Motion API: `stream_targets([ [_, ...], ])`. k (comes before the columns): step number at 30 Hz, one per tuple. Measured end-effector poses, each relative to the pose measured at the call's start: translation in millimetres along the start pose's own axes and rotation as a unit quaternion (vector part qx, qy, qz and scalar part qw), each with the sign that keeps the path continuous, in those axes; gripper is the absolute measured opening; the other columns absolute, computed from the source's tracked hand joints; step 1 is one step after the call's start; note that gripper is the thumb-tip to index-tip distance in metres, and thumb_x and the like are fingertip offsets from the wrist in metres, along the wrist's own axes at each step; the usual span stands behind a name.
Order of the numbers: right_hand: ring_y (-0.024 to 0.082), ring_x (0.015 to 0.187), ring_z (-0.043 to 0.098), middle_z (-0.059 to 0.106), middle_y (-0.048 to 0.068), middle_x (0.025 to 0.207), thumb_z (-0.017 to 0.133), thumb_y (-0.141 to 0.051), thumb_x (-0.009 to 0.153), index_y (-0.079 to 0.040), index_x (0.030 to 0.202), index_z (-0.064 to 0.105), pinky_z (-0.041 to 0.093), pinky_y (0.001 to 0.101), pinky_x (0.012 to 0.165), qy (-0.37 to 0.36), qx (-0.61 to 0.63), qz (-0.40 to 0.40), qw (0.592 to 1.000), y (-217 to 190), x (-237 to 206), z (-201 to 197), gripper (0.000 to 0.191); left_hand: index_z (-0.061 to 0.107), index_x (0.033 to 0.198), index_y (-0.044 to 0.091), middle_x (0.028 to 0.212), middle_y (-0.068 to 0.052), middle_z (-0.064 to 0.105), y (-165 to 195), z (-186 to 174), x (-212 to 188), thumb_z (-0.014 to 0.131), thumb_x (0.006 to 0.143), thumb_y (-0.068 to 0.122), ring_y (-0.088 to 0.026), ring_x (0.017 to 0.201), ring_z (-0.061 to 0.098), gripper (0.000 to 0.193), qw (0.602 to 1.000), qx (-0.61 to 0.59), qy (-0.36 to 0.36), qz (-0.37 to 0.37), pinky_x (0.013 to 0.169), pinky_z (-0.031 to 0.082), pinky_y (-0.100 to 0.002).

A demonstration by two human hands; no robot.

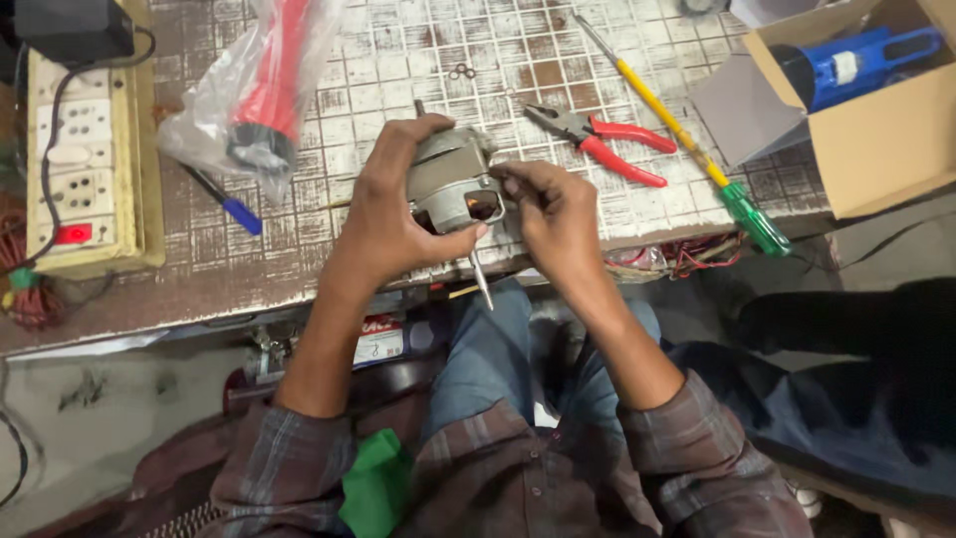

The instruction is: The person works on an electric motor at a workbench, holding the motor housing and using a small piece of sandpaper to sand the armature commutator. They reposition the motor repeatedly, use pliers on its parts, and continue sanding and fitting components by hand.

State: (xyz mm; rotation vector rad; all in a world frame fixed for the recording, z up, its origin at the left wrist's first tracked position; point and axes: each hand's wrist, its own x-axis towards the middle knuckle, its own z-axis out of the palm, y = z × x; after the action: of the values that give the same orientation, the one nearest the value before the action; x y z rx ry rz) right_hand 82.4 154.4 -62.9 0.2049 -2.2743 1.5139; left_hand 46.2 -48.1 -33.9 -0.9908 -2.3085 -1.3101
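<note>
A worn white-checked workbench (418,60) fills the far half of the view. At the far right stands an open cardboard box (876,139) holding a blue tool (856,62). At the left edge lies a yellowed switchboard (85,149), and beside it a red torch in a clear bag (264,85). At the bench's near edge, in the middle, the left hand (383,214) is clenched around a small grey electric motor (448,179), its shaft pointing toward the person. The right hand (558,214) pinches the motor's right side with its fingertips. Just right lie red-handled pliers (602,139) and a long yellow-and-green screwdriver (687,139); a blue pen (227,204) lies left.
</note>
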Motion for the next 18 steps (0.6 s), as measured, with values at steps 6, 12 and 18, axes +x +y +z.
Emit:
stream_targets([
  [6, 0.023, 0.095, 0.076, 0.075, 0.015, 0.102, 0.059, 0.018, 0.090, -0.002, 0.120, 0.072, 0.059, 0.0298, 0.085, 0.005, -0.058, -0.098, 0.993, -9.4, 0.6, -3.6, 0.039, 0.058, 0.144, 0.007, 0.130, -0.015, 0.059, -5.7, 1.3, -1.6, 0.092, 0.066, 0.029, -0.032, 0.123, 0.063, 0.088, 0.999, -0.031, -0.016, -0.011, 0.107, 0.054, -0.043],
  [12, 0.026, 0.097, 0.076, 0.074, 0.016, 0.104, 0.059, 0.019, 0.088, -0.004, 0.124, 0.071, 0.058, 0.0328, 0.086, 0.006, -0.050, -0.121, 0.991, -8.3, 0.1, -5.3, 0.044, 0.061, 0.142, 0.011, 0.130, -0.015, 0.056, -0.6, -1.2, -3.5, 0.093, 0.068, 0.029, -0.031, 0.121, 0.064, 0.083, 0.999, -0.046, -0.014, -0.023, 0.105, 0.055, -0.041],
  [18, 0.026, 0.088, 0.075, 0.074, 0.014, 0.097, 0.062, 0.017, 0.084, -0.005, 0.119, 0.073, 0.058, 0.0333, 0.080, -0.035, -0.058, -0.063, 0.996, -6.8, 2.0, -8.1, 0.042, 0.061, 0.138, 0.009, 0.124, -0.015, 0.058, -0.6, 2.8, 0.9, 0.091, 0.065, 0.028, -0.033, 0.116, 0.063, 0.081, 1.000, -0.029, -0.002, -0.006, 0.100, 0.054, -0.043],
])
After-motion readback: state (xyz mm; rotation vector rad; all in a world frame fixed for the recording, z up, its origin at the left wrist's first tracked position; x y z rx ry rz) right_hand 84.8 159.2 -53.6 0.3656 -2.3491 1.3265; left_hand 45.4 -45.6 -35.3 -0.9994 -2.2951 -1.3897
